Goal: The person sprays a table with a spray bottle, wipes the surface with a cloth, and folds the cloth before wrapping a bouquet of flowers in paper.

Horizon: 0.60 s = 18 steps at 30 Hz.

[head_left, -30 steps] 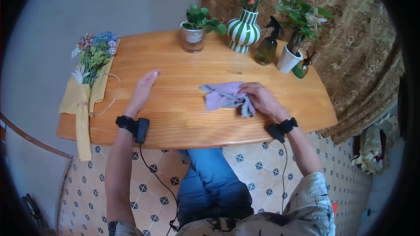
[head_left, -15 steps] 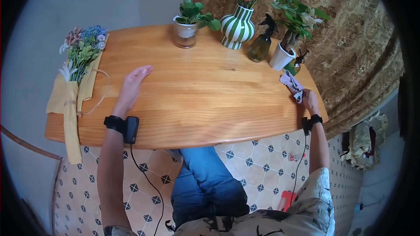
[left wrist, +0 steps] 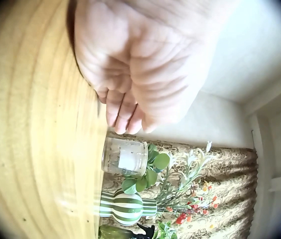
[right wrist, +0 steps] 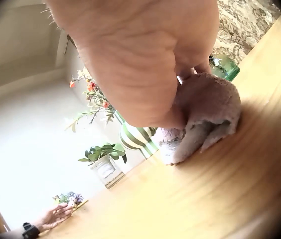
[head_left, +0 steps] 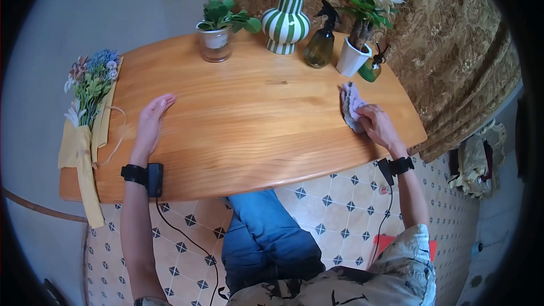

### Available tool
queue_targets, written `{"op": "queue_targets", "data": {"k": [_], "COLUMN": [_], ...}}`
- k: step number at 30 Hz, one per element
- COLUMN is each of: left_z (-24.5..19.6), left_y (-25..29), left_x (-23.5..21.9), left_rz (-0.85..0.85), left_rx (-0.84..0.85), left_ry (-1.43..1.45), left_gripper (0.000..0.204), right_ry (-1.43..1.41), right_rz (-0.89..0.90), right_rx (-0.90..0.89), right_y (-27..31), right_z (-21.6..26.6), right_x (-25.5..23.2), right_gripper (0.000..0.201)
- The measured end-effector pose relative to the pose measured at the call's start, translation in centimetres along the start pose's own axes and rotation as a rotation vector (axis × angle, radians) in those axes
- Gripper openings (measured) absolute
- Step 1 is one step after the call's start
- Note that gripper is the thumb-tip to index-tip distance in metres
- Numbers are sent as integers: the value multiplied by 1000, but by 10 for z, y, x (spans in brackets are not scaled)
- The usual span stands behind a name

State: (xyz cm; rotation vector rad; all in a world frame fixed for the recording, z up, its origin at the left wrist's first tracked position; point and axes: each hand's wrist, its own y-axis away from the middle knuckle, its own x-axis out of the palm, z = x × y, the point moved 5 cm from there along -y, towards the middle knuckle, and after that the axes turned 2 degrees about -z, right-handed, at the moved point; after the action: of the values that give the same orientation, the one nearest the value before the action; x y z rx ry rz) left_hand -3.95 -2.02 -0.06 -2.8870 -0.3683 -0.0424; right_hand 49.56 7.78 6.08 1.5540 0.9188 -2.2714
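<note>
My right hand (head_left: 381,127) holds a crumpled purple and grey cloth (head_left: 351,107) against the tabletop, right of the middle. In the right wrist view the cloth (right wrist: 208,102) bunches under my fingers, its folded edge on the wood. On the left part of the wooden table (head_left: 249,130) my left hand (head_left: 151,123) rests on its side. Nothing lies in its palm, and its fingers are relaxed and nearly straight in the left wrist view. Beside it, at the table's left edge, is a flower bouquet (head_left: 93,88) in yellow wrapping paper.
Along the back stand a potted plant in a glass (head_left: 215,42), a green-striped vase (head_left: 285,25) of flowers, a dark spray bottle (head_left: 320,48), a white pot (head_left: 352,59) with a plant and a small green bottle (head_left: 371,71). A patterned curtain (head_left: 447,62) hangs behind.
My right hand swept the cloth from the middle to the table's right side, then came partly back left. My left hand stays on the left part of the table. The head view has shifted.
</note>
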Motion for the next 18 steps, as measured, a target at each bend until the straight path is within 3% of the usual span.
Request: {"op": "queue_targets", "data": {"k": [4,11,18], "left_z": [-1,-2,1], "left_y": [0,1,0], "left_x": [1,1,-3], "left_rz": [-14,-49,-85], "left_rx": [-14,-28,-36], "left_ry": [14,-4,19], "left_gripper": [36,36,33], "right_ry": [-16,205,457], "right_rz": [10,-142,-168], "right_rx": [72,246,751], "right_y": [4,12,43], "right_z": [-31,-142,-249], "right_x": [1,-20,-47], "right_gripper": [22,24,19]}}
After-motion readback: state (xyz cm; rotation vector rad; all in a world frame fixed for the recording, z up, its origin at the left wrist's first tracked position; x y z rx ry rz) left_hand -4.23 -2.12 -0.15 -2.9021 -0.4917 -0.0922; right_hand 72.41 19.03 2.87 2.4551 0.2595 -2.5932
